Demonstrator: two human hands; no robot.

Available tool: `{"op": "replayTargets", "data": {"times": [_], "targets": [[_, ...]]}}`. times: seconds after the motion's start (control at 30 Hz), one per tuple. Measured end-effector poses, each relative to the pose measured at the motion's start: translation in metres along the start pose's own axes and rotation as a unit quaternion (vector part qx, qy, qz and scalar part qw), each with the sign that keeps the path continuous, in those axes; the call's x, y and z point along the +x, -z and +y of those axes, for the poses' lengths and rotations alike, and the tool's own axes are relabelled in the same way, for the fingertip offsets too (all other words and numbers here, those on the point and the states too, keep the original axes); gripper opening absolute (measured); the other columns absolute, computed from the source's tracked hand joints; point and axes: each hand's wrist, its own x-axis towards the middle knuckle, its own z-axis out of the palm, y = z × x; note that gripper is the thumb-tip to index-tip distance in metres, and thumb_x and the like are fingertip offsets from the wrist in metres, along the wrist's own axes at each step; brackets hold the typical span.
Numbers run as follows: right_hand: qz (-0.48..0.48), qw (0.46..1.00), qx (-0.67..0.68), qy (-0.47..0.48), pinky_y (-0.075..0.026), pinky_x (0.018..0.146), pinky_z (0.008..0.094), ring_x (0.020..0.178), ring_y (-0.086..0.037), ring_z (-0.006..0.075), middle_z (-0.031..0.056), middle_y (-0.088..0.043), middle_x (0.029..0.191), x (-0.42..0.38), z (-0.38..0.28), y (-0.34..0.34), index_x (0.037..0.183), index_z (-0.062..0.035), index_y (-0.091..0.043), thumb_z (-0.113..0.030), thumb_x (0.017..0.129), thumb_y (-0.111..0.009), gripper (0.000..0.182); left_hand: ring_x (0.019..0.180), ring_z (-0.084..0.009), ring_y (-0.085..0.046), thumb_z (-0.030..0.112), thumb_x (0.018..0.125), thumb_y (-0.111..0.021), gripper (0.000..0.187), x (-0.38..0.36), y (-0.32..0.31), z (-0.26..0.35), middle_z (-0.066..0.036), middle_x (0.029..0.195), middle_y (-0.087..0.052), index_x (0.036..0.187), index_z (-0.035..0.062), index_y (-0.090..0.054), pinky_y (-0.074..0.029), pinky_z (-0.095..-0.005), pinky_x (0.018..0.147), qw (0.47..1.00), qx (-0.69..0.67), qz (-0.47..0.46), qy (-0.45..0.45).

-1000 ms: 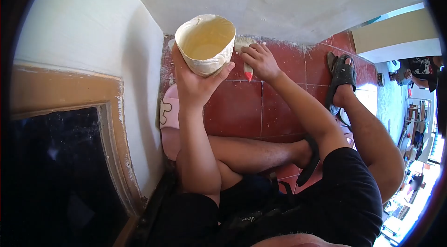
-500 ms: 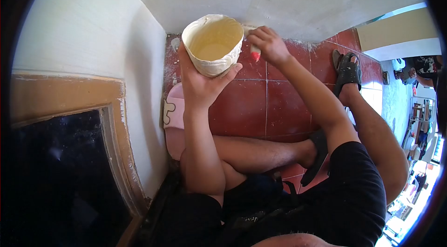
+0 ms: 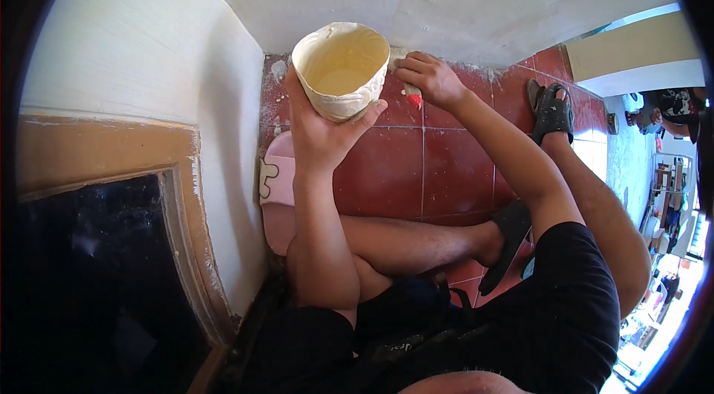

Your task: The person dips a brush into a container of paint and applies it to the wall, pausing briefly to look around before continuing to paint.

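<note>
My left hand point(image 3: 323, 140) is wrapped round a cream-coated paint bucket point(image 3: 343, 102), its thumb on the near side. Pale yellow paint point(image 3: 342, 80) lies inside the bucket, and dried drips crust its rim and wall. Just right of the bucket, my right hand point(image 3: 431, 80) is closed on a paintbrush point(image 3: 413, 99) whose pale handle ends in red. The brush's head points toward the wall beside the bucket; most of it is hidden by the fingers.
A white wall point(image 3: 476, 0) meets the red tiled floor point(image 3: 383, 171), which has pale splatters along the edge. At left are a wood-framed dark pane point(image 3: 111, 267) and a pink stool point(image 3: 277, 227). My sandalled feet rest on the tiles; another person point(image 3: 677, 108) is at far right.
My right hand has shifted slightly down, and the brush handle's red end has swung a little right and down. My left hand and the bucket stay nearly still.
</note>
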Motion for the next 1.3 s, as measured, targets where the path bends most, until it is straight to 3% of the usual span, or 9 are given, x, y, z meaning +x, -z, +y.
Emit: {"op": "replayTargets", "data": {"times": [0.17,0.37,0.53,0.67,0.73,0.87,0.97,1.13,1.3], "targets": [[-0.059,0.998,0.029,-0.007,-0.055,0.081,0.0368,0.096,-0.063,0.0267,0.0052,-0.066,0.101,0.004,0.018,-0.008,0.096,-0.0083,-0.064,-0.01,0.074,-0.067,0.022,0.115,-0.0262,-0.058,0.029,0.065,-0.092,0.094,0.0,-0.001,-0.002,-0.015,0.125,-0.054,0.135,0.0017,-0.035,-0.048,-0.0398,0.095,1.0,-0.004,0.004,0.002],[0.053,0.997,-0.041,0.025,-0.057,0.073,0.0343,0.089,-0.064,0.0238,0.0021,-0.065,0.094,0.006,0.0,0.001,0.098,-0.0111,-0.063,-0.006,0.071,-0.068,0.027,0.115,-0.0259,-0.058,0.031,0.066,-0.092,0.094,-0.002,0.002,0.001,-0.015,0.125,-0.054,0.135,0.0017,-0.036,-0.048,-0.0396,0.095,1.0,-0.014,0.014,0.018],[-0.041,0.999,0.015,-0.03,-0.056,0.076,0.0363,0.09,-0.065,0.0258,0.0049,-0.067,0.095,0.007,0.018,-0.002,0.094,-0.0086,-0.064,-0.009,0.075,-0.067,0.019,0.114,-0.0255,-0.057,0.03,0.066,-0.091,0.093,0.0,-0.002,0.0,-0.014,0.126,-0.053,0.135,0.0017,-0.035,-0.048,-0.0393,0.096,1.0,-0.014,0.006,0.002],[-0.022,0.999,0.021,0.015,-0.055,0.074,0.0368,0.087,-0.065,0.0259,0.0049,-0.067,0.091,0.015,0.016,0.008,0.093,-0.0092,-0.063,-0.009,0.076,-0.066,0.017,0.116,-0.0253,-0.056,0.029,0.067,-0.091,0.093,-0.002,-0.002,-0.001,-0.015,0.127,-0.052,0.136,0.0019,-0.035,-0.047,-0.0393,0.097,0.999,-0.026,-0.001,0.02],[-0.082,0.996,0.037,-0.024,-0.055,0.073,0.0378,0.086,-0.064,0.0261,0.0051,-0.066,0.088,0.013,0.022,0.004,0.093,-0.0094,-0.063,-0.008,0.078,-0.065,0.015,0.117,-0.0252,-0.056,0.028,0.067,-0.091,0.093,-0.003,-0.003,-0.001,-0.015,0.127,-0.052,0.136,0.002,-0.034,-0.047,-0.0393,0.097,0.999,-0.037,0.006,0.02],[-0.024,1.0,0.012,-0.001,-0.054,0.072,0.0389,0.083,-0.063,0.0265,0.0055,-0.065,0.085,0.019,0.03,0.015,0.095,-0.0094,-0.064,-0.009,0.078,-0.065,0.017,0.117,-0.0249,-0.056,0.025,0.067,-0.091,0.093,-0.001,-0.004,-0.001,-0.015,0.127,-0.053,0.137,0.0019,-0.035,-0.047,-0.0392,0.097,1.0,-0.025,0.0,0.009],[-0.022,1.0,0.007,-0.02,-0.055,0.075,0.0384,0.086,-0.064,0.0269,0.0064,-0.067,0.091,0.036,0.02,0.058,0.098,-0.0088,-0.066,-0.008,0.079,-0.065,0.019,0.117,-0.0252,-0.056,0.024,0.067,-0.091,0.093,-0.001,-0.004,0.001,-0.015,0.127,-0.053,0.137,0.0017,-0.035,-0.048,-0.0389,0.097,1.0,-0.026,-0.006,0.001],[0.114,0.993,-0.022,0.003,-0.054,0.082,0.0363,0.093,-0.067,0.0277,0.0114,-0.07,0.102,0.078,0.005,0.186,0.099,-0.002,-0.069,-0.002,0.08,-0.075,0.02,0.117,-0.0257,-0.057,0.024,0.067,-0.091,0.093,-0.009,-0.004,0.004,-0.015,0.127,-0.054,0.138,0.0022,-0.035,-0.048,-0.0384,0.096,0.999,-0.044,0.001,0.026],[0.257,0.949,-0.137,0.121,-0.053,0.081,0.0364,0.095,-0.065,0.0273,0.0118,-0.069,0.102,0.109,-0.014,0.275,0.095,-0.0032,-0.069,-0.002,0.077,-0.071,0.018,0.117,-0.0267,-0.055,0.023,0.066,-0.091,0.095,-0.007,-0.005,-0.001,-0.015,0.128,-0.052,0.139,0.0028,-0.034,-0.048,-0.0398,0.097,0.998,-0.03,0.003,0.061]]}}
